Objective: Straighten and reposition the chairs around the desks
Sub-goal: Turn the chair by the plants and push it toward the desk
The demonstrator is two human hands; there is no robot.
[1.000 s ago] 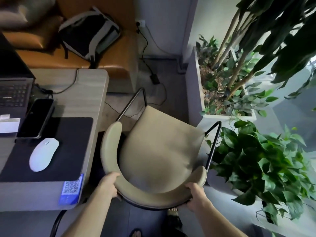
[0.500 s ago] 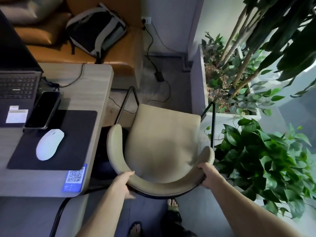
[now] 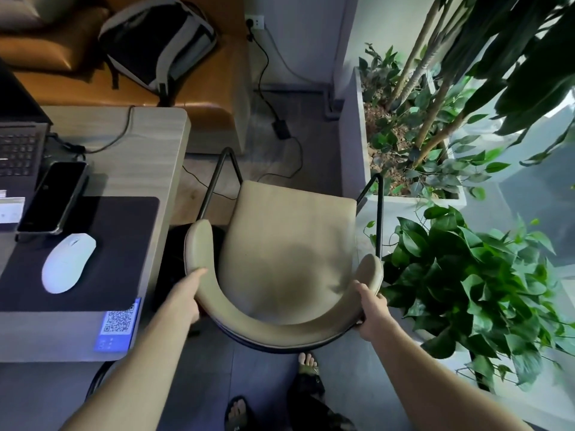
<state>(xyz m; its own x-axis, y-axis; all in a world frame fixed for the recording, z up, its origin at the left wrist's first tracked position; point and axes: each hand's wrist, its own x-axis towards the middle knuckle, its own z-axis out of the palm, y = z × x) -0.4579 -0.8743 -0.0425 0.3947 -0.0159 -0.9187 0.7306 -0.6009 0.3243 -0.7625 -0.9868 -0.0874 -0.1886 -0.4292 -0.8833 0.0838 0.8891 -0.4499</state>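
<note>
A beige padded chair (image 3: 289, 244) with a curved backrest and thin black metal arms stands on the floor between the desk (image 3: 146, 169) and the planters. Its seat faces away from me, its left side close to the desk's right edge. My left hand (image 3: 186, 293) grips the left end of the backrest. My right hand (image 3: 370, 309) grips the right end of the backrest.
The desk carries a laptop (image 3: 18, 147), a phone (image 3: 53, 197), a white mouse (image 3: 68, 262) and a dark mat. A white planter (image 3: 357, 169) and a leafy pot plant (image 3: 466, 284) crowd the chair's right. An orange sofa with a backpack (image 3: 158, 48) lies beyond; cables cross the floor.
The chair has turned clockwise to square up with the desk edge and sits nearer me. Both hands stayed on the backrest, sliding outward toward its ends.
</note>
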